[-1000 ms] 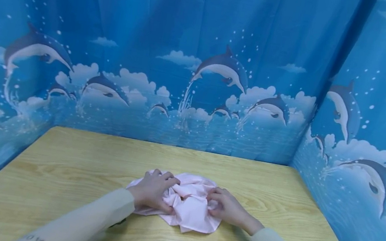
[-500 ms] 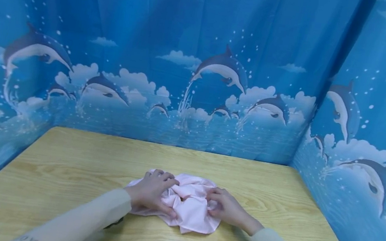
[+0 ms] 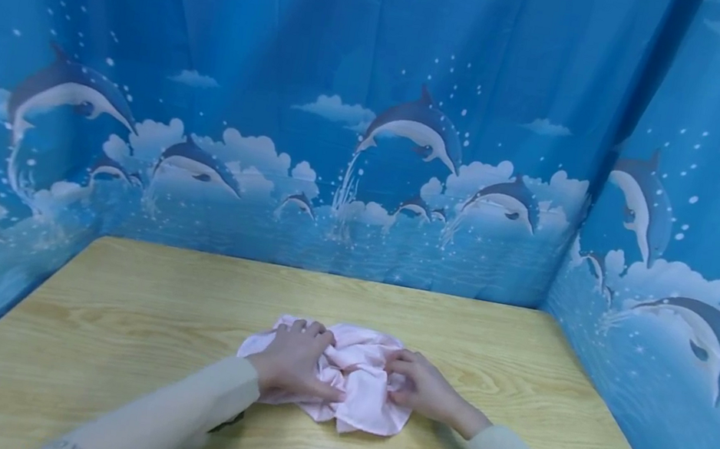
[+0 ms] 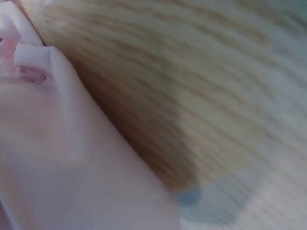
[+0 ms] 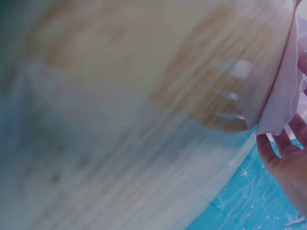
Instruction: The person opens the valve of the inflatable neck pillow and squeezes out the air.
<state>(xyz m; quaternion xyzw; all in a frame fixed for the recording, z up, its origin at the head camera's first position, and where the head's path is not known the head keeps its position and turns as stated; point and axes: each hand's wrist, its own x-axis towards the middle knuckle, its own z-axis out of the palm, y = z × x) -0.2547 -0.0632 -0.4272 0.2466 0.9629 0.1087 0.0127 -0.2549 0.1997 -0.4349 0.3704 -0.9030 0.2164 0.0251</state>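
A crumpled piece of thin pale pink cloth point(image 3: 364, 404) lies bunched in the middle of the wooden table. Over its left part rests my left hand point(image 3: 293, 360), fingers spread and slightly bent, thumb pointing to the right across the folds. My right hand point(image 3: 424, 391) pinches the cloth at its right edge, between bent fingers and thumb. In the left wrist view the cloth point(image 4: 96, 182) fills the lower left, smooth and close to the camera. At the right edge of the right wrist view, fingers of the right hand point(image 5: 290, 167) meet the hanging cloth edge.
The wooden table point(image 3: 182, 291) stretches to a blue curtain point(image 3: 302, 53) printed with dolphins and clouds at the back and sides. A bright light reflection shows at the table's near part.
My left hand shifts slightly left, then moves back to the right, its thumb reaching further across the folds. The right hand and most of the cloth stay in place.
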